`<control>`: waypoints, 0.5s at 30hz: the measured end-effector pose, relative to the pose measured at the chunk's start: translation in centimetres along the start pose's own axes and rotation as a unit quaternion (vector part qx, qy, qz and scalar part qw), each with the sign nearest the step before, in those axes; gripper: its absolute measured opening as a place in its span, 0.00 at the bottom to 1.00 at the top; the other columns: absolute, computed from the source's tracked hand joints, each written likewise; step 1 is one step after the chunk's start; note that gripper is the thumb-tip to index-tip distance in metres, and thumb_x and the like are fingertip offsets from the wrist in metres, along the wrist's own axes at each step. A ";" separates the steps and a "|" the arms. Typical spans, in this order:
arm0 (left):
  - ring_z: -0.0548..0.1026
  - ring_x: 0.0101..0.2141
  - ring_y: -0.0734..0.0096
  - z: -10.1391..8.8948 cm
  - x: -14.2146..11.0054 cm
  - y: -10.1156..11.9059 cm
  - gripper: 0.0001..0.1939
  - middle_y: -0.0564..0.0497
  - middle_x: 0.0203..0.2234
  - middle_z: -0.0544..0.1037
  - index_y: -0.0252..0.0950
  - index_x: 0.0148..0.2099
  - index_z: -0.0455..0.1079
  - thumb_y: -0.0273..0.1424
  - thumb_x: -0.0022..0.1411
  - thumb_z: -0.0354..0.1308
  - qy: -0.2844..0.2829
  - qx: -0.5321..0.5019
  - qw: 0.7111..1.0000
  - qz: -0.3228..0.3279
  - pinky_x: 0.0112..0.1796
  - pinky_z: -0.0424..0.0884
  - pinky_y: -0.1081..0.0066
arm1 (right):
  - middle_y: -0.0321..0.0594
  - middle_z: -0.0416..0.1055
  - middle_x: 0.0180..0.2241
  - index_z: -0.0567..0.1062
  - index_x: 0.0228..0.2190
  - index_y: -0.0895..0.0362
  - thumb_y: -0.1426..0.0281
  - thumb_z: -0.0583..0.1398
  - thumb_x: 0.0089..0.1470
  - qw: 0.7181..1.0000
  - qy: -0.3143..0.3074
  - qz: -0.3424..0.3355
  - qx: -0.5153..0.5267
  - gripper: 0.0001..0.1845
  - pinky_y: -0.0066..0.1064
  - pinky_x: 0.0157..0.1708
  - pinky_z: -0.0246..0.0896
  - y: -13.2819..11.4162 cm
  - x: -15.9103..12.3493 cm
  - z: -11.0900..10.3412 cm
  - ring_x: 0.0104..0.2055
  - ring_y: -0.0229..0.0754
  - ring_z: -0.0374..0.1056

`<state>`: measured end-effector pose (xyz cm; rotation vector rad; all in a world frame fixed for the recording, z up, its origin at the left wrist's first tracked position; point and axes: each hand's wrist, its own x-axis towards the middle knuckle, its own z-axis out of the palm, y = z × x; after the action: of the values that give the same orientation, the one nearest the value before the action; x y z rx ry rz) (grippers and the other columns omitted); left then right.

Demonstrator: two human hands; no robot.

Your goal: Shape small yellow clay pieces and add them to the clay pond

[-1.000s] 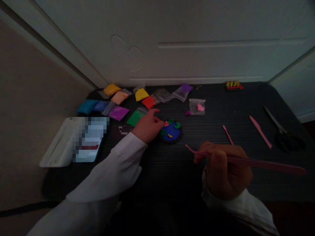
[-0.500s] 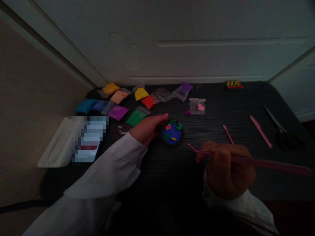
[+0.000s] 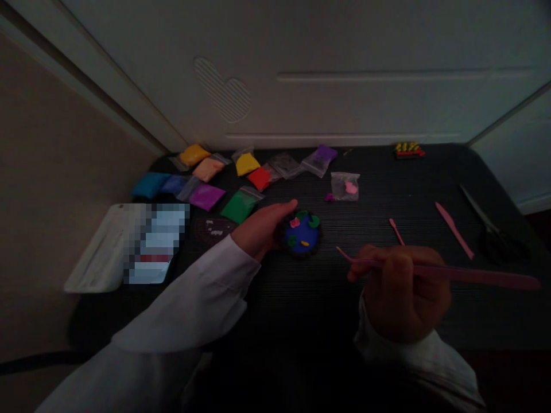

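Observation:
My left hand (image 3: 263, 226) grips the left edge of a small round clay pond (image 3: 297, 236). Its blue middle sits inside a dark bumpy rim and carries green leaves, a pink flower and a yellow bit. Most of that hand's fingers are hidden beneath or behind it. A long pink clay modelling tool (image 3: 469, 275) is pinched in my right hand (image 3: 404, 287), to the right of the pond. The tool's thin bent tip points left, apart from the pond's rim.
Bags of coloured clay, among them a green one (image 3: 239, 205), lie along the table's back left. A phone (image 3: 159, 244) is at the left. On the right are a small pink tool (image 3: 396, 231), a pink plastic knife (image 3: 454, 229), scissors (image 3: 493, 226) and a small clay piece with yellow tops (image 3: 408, 151).
My right hand and the pink tool have shifted slightly right and up, so the tip is farther from the pond. My left hand keeps its grip, with the pond almost unmoved.

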<state>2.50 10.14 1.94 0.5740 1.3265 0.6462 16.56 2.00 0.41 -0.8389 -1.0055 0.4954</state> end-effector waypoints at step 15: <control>0.74 0.28 0.67 1.1 -1.8 -0.2 0.12 0.47 0.28 0.75 0.33 0.38 0.67 0.33 0.59 0.45 -0.112 -0.181 0.977 0.001 0.31 0.72 0.64 | 0.32 0.66 0.18 0.69 0.29 0.60 0.76 0.53 0.51 0.998 0.020 -0.056 -0.034 0.05 0.27 0.13 0.56 0.1 0.4 0.2 0.16 0.32 0.62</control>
<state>3.34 8.68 3.20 0.3394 0.9673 0.7793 16.53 2.41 0.57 -0.8452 -1.0311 0.3495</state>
